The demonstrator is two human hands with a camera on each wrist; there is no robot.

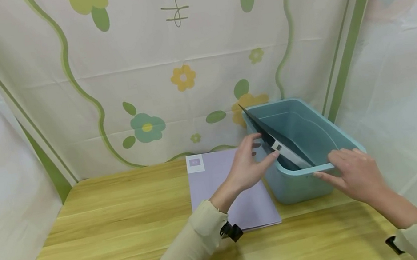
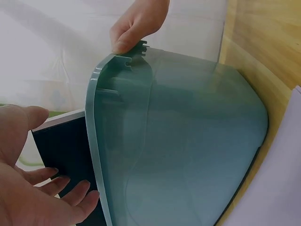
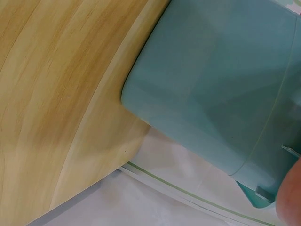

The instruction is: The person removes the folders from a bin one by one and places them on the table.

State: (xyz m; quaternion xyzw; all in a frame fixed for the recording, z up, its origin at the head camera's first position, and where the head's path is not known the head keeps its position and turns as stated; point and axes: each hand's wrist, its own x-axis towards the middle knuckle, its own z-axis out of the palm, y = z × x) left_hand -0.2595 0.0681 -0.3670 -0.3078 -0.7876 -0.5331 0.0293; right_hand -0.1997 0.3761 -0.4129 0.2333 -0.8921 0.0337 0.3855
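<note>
In the head view, a dark-covered book [image 1: 273, 131] with a pale edge leans inside a teal plastic bin [image 1: 302, 188], its upper corner rising above the left rim. My left hand [image 1: 247, 167] holds the book at that side, thumb by the pale edge and fingers along the dark cover [image 2: 63, 146]. At the bin's near right corner, my right hand [image 1: 356, 173] grips the rim, fingers over the top and thumb outside. The right wrist view shows the bin's outer wall [image 3: 202, 84] and only a small part of this hand.
Left of the bin, a lilac folder [image 1: 254, 208] with a white label lies flat on the wooden table [image 1: 126, 232]. The left forearm passes over the table beside it. Flower-printed cloth [image 1: 190, 119] hangs behind the table, and pale cloth hangs at both sides.
</note>
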